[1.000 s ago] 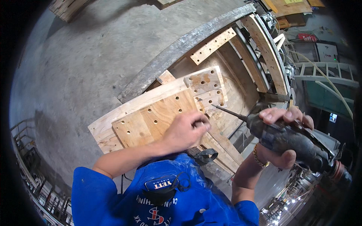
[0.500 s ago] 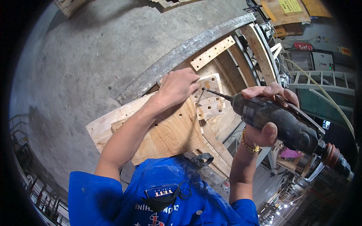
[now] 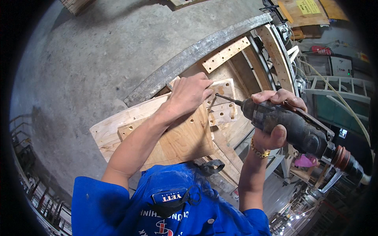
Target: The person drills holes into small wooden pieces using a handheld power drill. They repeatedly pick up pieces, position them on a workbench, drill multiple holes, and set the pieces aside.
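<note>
Plywood panels [image 3: 173,137] lie stacked under the left forearm, the upper one showing a few round holes already bored just beside the wrist. Further along, the left hand [image 3: 191,94] lies palm-down with its fingers spread flat, pressing on a small drilled wood block [image 3: 222,104]; it holds nothing closed in its grasp, only bears down on the piece. That block sits under and just beyond the fingertips, and it carries several finished holes on the part that shows toward the right hand.

Between the two hands runs the drill bit [image 3: 226,98], its tip close to or on the block just beside the left fingertips; whether it has bitten in cannot be told. The right hand [image 3: 275,118] is wrapped tight round the dark body of the power drill [image 3: 291,128], thumb beneath and fingers over the top, with the tool's tail and hose trailing away past the wrist.

Beyond both hands a curved grey rim [image 3: 197,55] and a narrow drilled slat [image 3: 226,55] border the wooden frame.

Judging by the holes, much of the boring on the block looks done, with one spot near the bit's tip yet to be made; how many remain is unclear.
</note>
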`<state>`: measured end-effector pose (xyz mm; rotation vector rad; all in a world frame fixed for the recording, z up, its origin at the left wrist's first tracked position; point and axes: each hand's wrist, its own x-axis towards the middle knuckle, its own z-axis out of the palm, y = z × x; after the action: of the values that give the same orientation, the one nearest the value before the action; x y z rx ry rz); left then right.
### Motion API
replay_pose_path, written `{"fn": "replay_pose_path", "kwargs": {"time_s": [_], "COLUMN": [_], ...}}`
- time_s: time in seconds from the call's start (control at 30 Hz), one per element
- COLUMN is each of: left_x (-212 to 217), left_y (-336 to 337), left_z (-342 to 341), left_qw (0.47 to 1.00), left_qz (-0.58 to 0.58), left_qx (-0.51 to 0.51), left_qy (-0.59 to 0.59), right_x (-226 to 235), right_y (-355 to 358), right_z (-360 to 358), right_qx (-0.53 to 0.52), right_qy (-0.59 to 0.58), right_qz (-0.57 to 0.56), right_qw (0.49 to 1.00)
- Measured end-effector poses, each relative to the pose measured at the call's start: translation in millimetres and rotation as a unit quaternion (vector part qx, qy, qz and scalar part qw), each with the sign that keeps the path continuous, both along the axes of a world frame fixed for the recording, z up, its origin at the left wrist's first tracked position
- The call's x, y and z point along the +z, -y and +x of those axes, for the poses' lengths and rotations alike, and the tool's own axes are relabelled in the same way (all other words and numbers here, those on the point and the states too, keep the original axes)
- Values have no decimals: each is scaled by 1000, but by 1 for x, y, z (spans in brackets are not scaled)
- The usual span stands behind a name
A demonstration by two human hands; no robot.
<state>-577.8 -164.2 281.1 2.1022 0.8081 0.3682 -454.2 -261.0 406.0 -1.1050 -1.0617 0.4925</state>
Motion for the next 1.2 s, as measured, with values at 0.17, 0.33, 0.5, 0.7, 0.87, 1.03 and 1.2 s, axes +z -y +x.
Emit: {"fn": "replay_pose_path", "kwargs": {"time_s": [0.17, 0.33, 0.5, 0.7, 0.87, 1.03, 1.2], "left_x": [0, 0, -2, -1, -1, 0, -1], "left_y": [0, 1, 3, 2, 3, 2, 3], "left_z": [0, 0, 0, 0, 0, 0, 0], "left_qw": [1000, 1000, 999, 1000, 1000, 1000, 999], "left_qz": [1, -3, 12, 20, 17, 13, 13], "left_qx": [4, 1, 11, 1, 5, 2, 6], "left_qy": [8, 9, 30, 20, 26, 26, 29], "right_x": [-7, -14, -18, -16, -18, -20, -20], "right_y": [-3, -5, -4, -4, -3, -4, -2], "right_z": [8, 18, 21, 17, 13, 17, 13], "right_qx": [-1, 20, 6, -4, -11, 11, -7], "right_qy": [-10, -15, 19, -14, -15, -21, -31], "right_qz": [19, 32, 31, 26, 22, 21, 16], "right_qw": [1000, 999, 999, 1000, 1000, 999, 999]}}
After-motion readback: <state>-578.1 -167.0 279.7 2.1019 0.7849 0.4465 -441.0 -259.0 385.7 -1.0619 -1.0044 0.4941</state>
